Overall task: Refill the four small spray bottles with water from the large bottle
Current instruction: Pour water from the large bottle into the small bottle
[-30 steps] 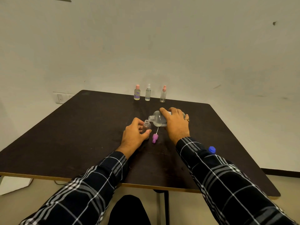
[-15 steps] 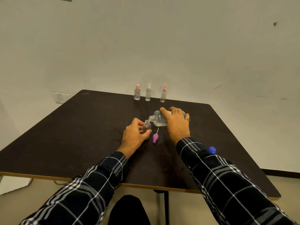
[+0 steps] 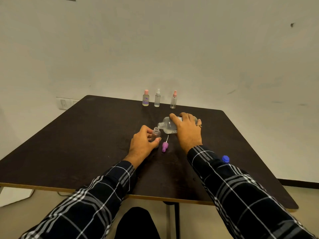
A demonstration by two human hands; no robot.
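My left hand (image 3: 142,144) grips a small clear spray bottle (image 3: 156,134) with its top off, upright on the dark table (image 3: 86,144). My right hand (image 3: 187,130) holds the large clear bottle (image 3: 167,125) tipped almost flat, its open mouth just above and right of the small bottle's neck. The small bottle's purple sprayer top (image 3: 164,146) with its white tube lies on the table between my hands. Three capped small spray bottles stand at the far edge: pink-capped with a purple label (image 3: 145,99), white-capped (image 3: 157,99), pink-capped clear (image 3: 173,100).
A blue cap (image 3: 225,159) lies on the table right of my right sleeve. A wall stands close behind the table, with a switch plate (image 3: 64,104) at the left. The table's front edge is near my forearms.
The large bottle's mouth has shifted slightly lower toward the small bottle's neck. My hands have otherwise stayed in place.
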